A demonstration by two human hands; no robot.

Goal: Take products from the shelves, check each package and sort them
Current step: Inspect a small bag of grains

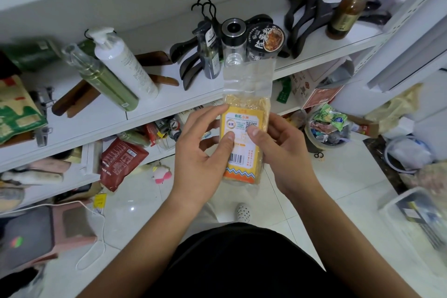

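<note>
The millet package (242,167), a clear vacuum-packed block of yellow grain with a yellow label, is held upright in both hands in front of the white shelf (169,101) and above the tiled floor (278,191). The barcode faces the camera. The empty clear top flap of the package stands above the grain and, in this view, overlaps the lower parts of a glass jar (234,41) and a black instant-noodle cup (264,41).

The left hand (203,152) grips the left edge of the package: the thumb is pressed flat on the label, and the fingers are curled round behind. The right hand (283,150) grips the right edge in the same way, with its thumb placed on the label near the QR code. Both hands are closed on the package.

On the shelf board behind, a white pump bottle (125,65) and a green bottle (108,82) lie tilted side by side. A small dark bottle (209,53) stands just beside the glass jar. Black hangers (312,9) are piled further right, next to an amber pump bottle (346,14). A red pouch (121,162) leans at the lower shelf level. A round basket of packets (329,128) stands on the floor to the right.
</note>
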